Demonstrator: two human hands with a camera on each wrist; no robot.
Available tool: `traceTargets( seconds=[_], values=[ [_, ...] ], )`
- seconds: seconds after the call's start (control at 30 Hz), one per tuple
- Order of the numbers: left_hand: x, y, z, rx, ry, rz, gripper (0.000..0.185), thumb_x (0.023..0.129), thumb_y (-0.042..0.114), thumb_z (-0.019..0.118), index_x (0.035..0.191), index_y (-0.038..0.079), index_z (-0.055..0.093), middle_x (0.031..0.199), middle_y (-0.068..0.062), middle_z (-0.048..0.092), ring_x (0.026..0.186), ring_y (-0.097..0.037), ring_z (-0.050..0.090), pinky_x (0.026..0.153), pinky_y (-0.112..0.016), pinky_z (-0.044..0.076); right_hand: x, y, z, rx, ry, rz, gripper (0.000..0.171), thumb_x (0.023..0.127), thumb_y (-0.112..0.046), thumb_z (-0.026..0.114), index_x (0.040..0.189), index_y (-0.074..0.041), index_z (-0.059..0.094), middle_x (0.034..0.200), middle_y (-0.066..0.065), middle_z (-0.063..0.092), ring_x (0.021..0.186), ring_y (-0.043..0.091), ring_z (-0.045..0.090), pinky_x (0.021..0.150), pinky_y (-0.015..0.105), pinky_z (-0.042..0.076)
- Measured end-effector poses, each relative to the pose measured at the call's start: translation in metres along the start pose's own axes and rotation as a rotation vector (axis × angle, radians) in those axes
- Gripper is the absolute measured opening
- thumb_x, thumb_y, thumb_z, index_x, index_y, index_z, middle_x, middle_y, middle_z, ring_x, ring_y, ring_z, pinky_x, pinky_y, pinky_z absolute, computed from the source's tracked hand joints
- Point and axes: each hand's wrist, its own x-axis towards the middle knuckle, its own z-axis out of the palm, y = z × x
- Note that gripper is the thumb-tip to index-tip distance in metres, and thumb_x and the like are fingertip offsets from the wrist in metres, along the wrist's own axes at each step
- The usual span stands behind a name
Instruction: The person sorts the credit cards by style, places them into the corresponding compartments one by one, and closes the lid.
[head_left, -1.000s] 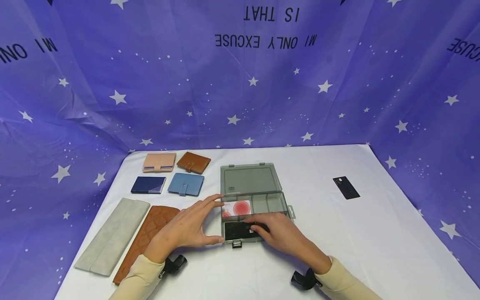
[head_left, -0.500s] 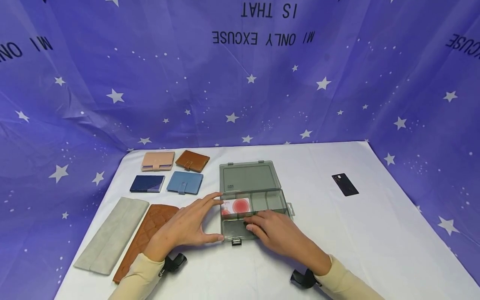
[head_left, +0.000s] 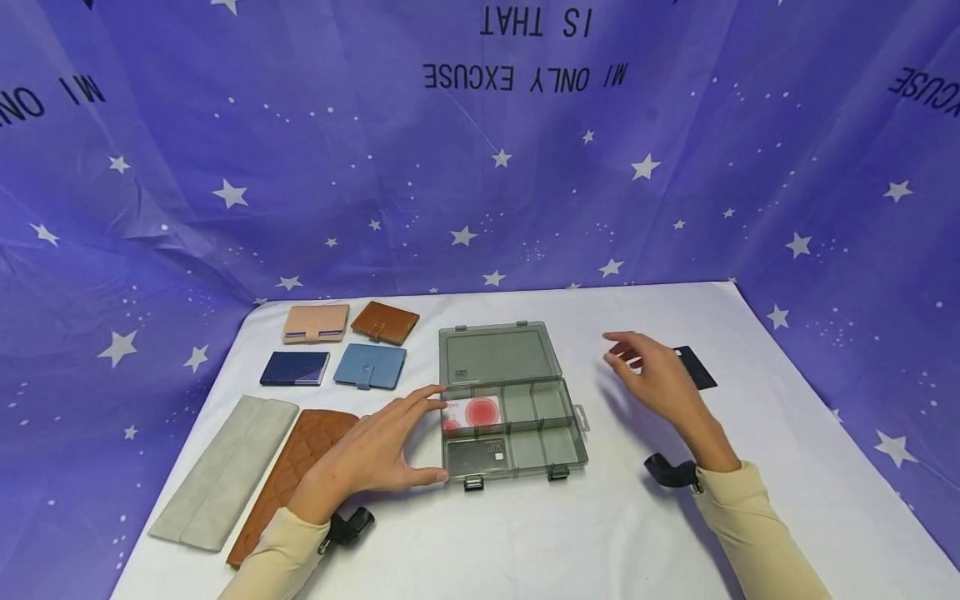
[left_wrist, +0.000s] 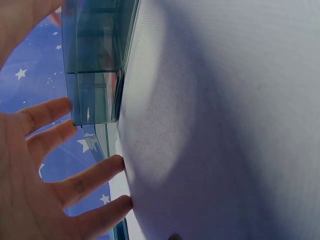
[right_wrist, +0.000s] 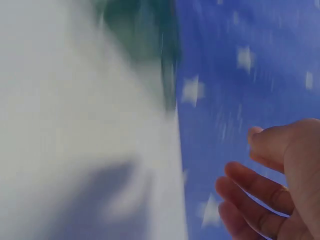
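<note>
A translucent grey-green compartment box (head_left: 545, 448) stands with its lid (head_left: 498, 354) folded back. One rear-left compartment holds a white card with red circles (head_left: 480, 413). In the front-left compartment lies a black VIP card (head_left: 477, 457). My left hand (head_left: 375, 450) rests its fingers and thumb against the box's left side, fingers spread; the left wrist view shows fingertips at the box wall (left_wrist: 95, 97). Over the table to the right of the box is my right hand (head_left: 651, 375), holding nothing, its fingers loosely bent. Another black card (head_left: 699, 368) lies partly hidden behind it.
At the back left lie a pink wallet (head_left: 316, 323), a brown wallet (head_left: 386, 322), a blue wallet (head_left: 371, 366) and a navy card holder (head_left: 294, 367). A long grey wallet (head_left: 225, 471) and a quilted brown wallet (head_left: 300, 467) lie near my left forearm. A purple starry curtain surrounds the table.
My right hand has let go of the black VIP card, leaving it in the front-left compartment, and has moved right toward the other black card. The left hand has stayed at the box.
</note>
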Motion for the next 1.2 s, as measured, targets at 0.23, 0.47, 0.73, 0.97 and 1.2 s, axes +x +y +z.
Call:
traceTargets(
  seconds=[0.23,0.47,0.73,0.97,1.2],
  values=[
    [0.0,0.0,0.001,-0.005,0.007,0.006,0.094,0.083,0.07,0.082,0.157,0.019,0.053,0.172,-0.002,0.039,0.146,-0.033,0.053,0.099,-0.056,0.057,-0.015,0.076,-0.027,-0.04,0.035,0.212,0.047,0.104,-0.016,0.072,0.145,0.005,0.06,0.113,0.028,0.075,0.1,0.048,0.074,0.089,0.064,0.055],
    [0.0,0.001,0.0,-0.004,-0.003,0.004,0.094,0.084,0.072,0.08,0.156,0.019,0.054,0.172,0.0,0.038,0.147,-0.032,0.052,0.101,-0.056,0.056,-0.03,0.113,-0.047,-0.079,0.003,0.377,0.06,0.106,-0.026,0.069,0.15,0.008,0.051,0.126,0.036,0.069,0.115,0.056,0.067,0.095,0.069,0.05],
    [0.0,0.001,-0.001,0.002,-0.003,-0.005,0.096,0.083,0.075,0.078,0.158,0.02,0.052,0.172,0.0,0.037,0.146,-0.032,0.053,0.095,-0.054,0.059,-0.037,0.125,-0.056,-0.093,-0.134,0.456,0.079,0.103,-0.042,0.073,0.155,0.009,0.044,0.131,0.036,0.065,0.12,0.056,0.06,0.098,0.07,0.046],
    [-0.001,0.001,-0.001,0.001,0.003,0.004,0.097,0.084,0.076,0.077,0.158,0.019,0.052,0.172,0.0,0.038,0.145,-0.033,0.054,0.094,-0.054,0.059,-0.036,0.122,-0.065,-0.114,-0.298,0.507,0.095,0.092,-0.045,0.084,0.152,0.013,0.04,0.133,0.041,0.06,0.121,0.059,0.058,0.099,0.07,0.047],
    [0.0,0.002,0.0,0.005,0.008,0.006,0.097,0.083,0.076,0.077,0.157,0.019,0.052,0.172,0.0,0.039,0.144,-0.032,0.055,0.091,-0.052,0.059,-0.037,0.12,-0.068,-0.067,-0.296,0.511,0.078,0.091,-0.033,0.086,0.142,0.015,0.052,0.126,0.036,0.067,0.114,0.054,0.063,0.094,0.063,0.05]
  ],
)
